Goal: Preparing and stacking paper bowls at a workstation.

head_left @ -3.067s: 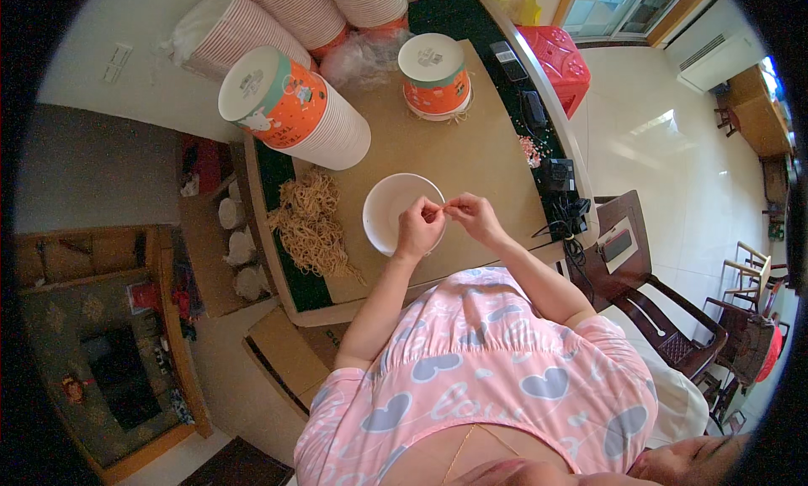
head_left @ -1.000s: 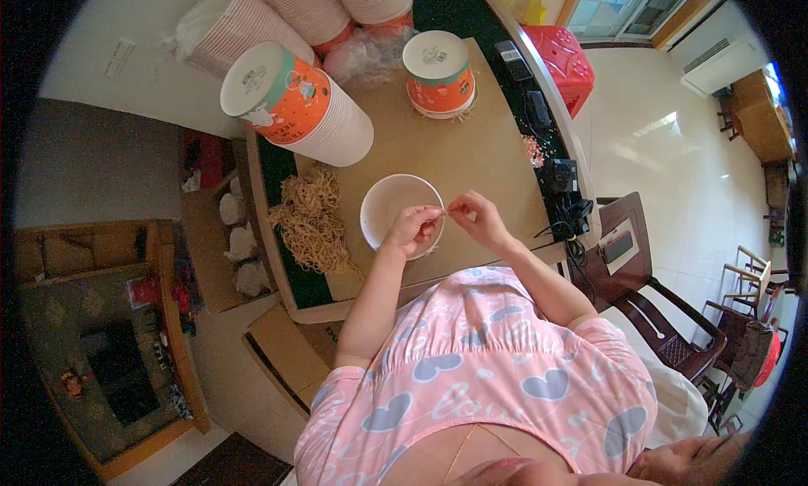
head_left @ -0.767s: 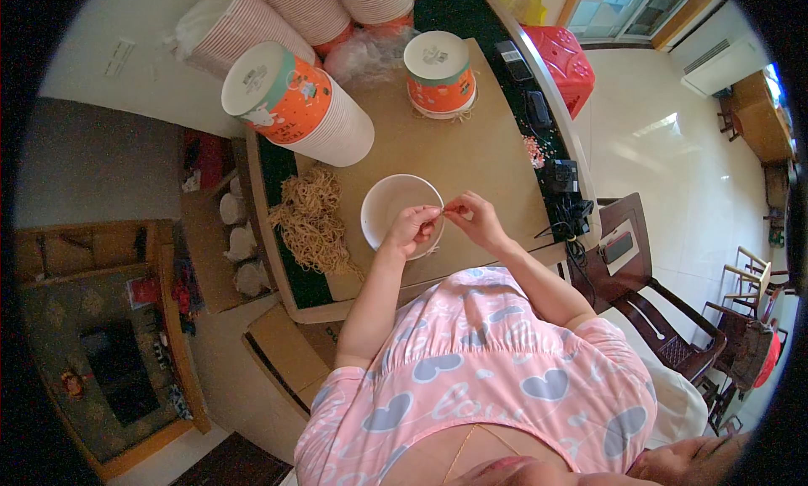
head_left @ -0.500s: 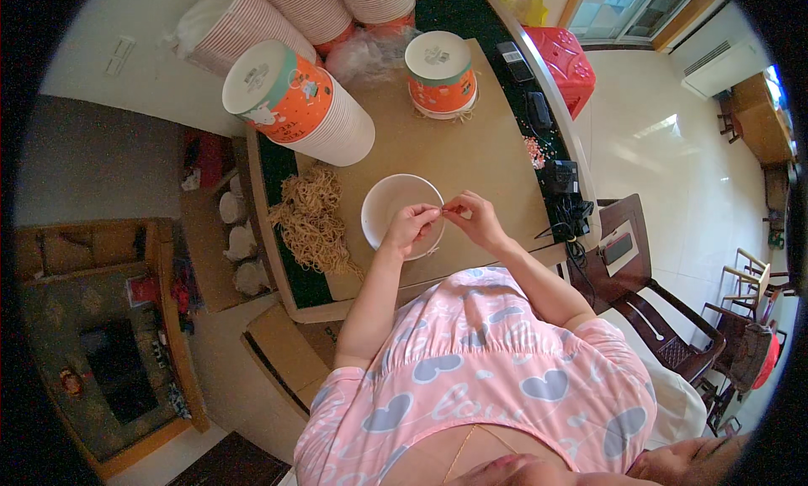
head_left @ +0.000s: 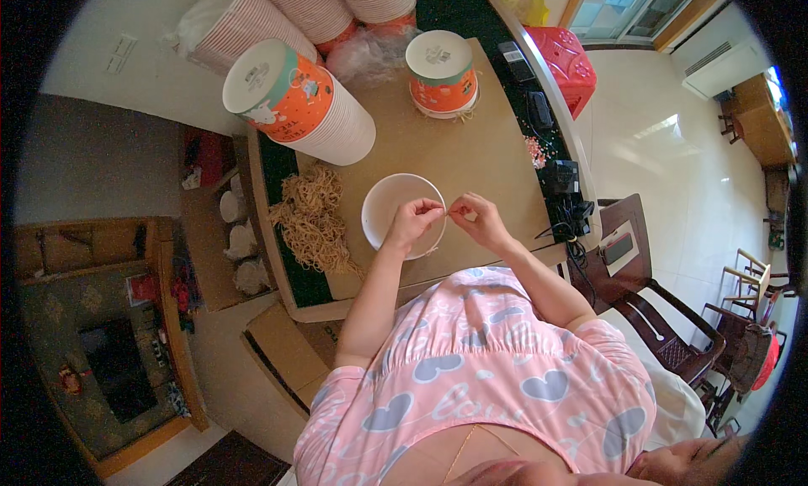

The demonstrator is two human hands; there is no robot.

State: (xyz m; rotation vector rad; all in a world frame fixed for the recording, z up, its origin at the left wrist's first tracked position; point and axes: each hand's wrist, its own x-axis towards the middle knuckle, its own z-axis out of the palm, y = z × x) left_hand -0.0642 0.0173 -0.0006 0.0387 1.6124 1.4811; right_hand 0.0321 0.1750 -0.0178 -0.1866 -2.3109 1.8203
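"White paper makes the tub (head_left: pixel 389 201), right? It stands mouth up on the brown board (head_left: pixel 498 141), on the counter (head_left: pixel 450 13). Where are the hands?"

"At three o'clock from the tub's middle. The left hand (head_left: pixel 418 221) is over the rim. The right hand (head_left: pixel 478 218) is just outside it."

"Are they holding anything?"

"Each grip is squeezed small, and the tips nearly meet. I think they pinch a thin bit (head_left: pixel 446 214). It might be string, but it's too tiny to tell."

"How do you do that well?"

"Use your thumb and first finger, and pinch softly. Let one hand be the rock and the other do the little moves. Don't tug hard, or the bit could snap. Mind your wrist, so the tub doesn't slide."

"And that fluffy heap of string (head_left: pixel 311 221)?"

"It's at nine o'clock, near the tub. Loose loops could catch your arm, so go gently there."
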